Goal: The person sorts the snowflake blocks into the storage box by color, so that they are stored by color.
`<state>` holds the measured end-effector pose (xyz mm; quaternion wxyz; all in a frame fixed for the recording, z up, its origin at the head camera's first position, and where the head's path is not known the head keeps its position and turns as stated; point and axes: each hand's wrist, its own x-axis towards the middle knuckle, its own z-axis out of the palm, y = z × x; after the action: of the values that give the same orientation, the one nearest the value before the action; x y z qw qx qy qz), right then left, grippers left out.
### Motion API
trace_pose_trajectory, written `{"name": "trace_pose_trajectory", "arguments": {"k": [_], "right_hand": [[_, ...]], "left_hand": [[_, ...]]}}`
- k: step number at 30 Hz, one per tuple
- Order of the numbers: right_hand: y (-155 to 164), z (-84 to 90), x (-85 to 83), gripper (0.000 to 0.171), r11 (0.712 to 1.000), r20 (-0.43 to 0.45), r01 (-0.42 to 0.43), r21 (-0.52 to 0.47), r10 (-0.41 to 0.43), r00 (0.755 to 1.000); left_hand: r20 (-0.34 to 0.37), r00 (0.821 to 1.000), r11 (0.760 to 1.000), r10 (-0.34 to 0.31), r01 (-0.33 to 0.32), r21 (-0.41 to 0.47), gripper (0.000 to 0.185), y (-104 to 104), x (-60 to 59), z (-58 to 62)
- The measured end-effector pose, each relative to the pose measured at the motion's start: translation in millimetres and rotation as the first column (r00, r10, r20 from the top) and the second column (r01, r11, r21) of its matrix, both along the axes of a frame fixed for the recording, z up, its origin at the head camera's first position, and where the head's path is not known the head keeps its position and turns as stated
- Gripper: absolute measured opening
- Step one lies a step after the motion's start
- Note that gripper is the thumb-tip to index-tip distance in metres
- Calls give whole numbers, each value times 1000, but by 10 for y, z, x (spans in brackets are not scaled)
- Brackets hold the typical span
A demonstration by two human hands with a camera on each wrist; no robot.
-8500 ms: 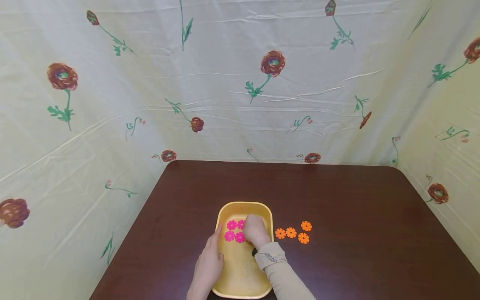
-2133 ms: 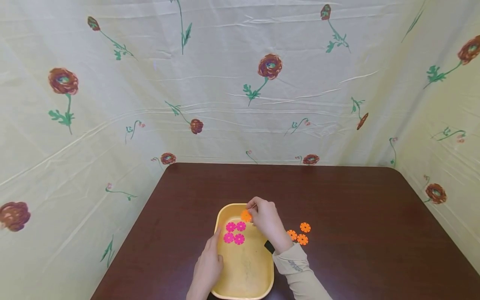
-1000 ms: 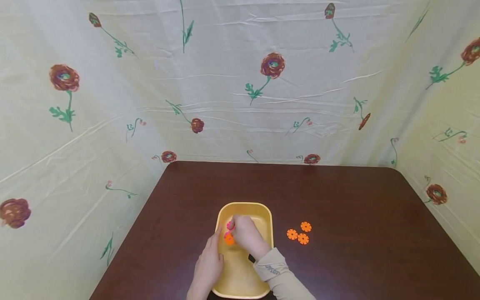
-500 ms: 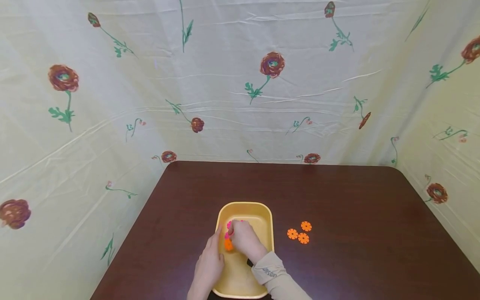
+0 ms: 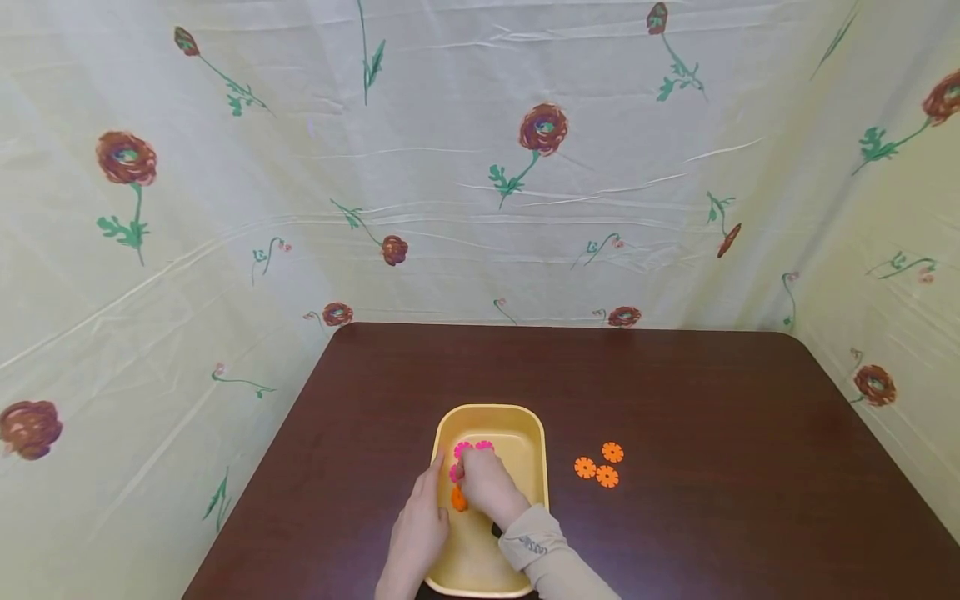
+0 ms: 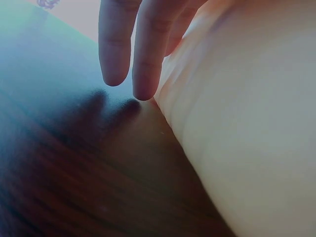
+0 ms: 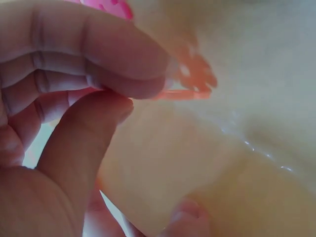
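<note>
The right hand [image 5: 486,485] reaches into the yellow tray [image 5: 525,433] and pinches an orange disc [image 5: 458,499] between fingers [image 7: 113,59] and thumb, low by the tray's left wall, just below the pink discs [image 5: 472,447]; the left hand [image 5: 417,533] rests flat against the tray's outer left side, fingers straight; 3 orange discs [image 5: 600,466] lie on the brown table [image 5: 675,400] right of the tray.

The sleeve cuff [image 5: 531,544] bears small dark lettering, too small to read; nothing else is written.
</note>
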<state>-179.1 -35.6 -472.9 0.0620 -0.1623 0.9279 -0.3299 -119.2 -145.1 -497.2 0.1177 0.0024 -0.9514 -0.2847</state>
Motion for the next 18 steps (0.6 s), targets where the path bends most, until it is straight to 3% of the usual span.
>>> {"name": "trace_pose_trajectory", "arguments": {"k": [10, 18], "right_hand": [[-27, -27, -7, 14, 1000, 37, -5, 0, 5, 999], [-24, -3, -5, 8, 1000, 44, -9, 6, 9, 999]], "left_hand": [[27, 1000, 1000, 2, -2, 6, 70, 4, -9, 13], [11, 1000, 1000, -1, 1, -4, 69, 12, -18, 9]]}}
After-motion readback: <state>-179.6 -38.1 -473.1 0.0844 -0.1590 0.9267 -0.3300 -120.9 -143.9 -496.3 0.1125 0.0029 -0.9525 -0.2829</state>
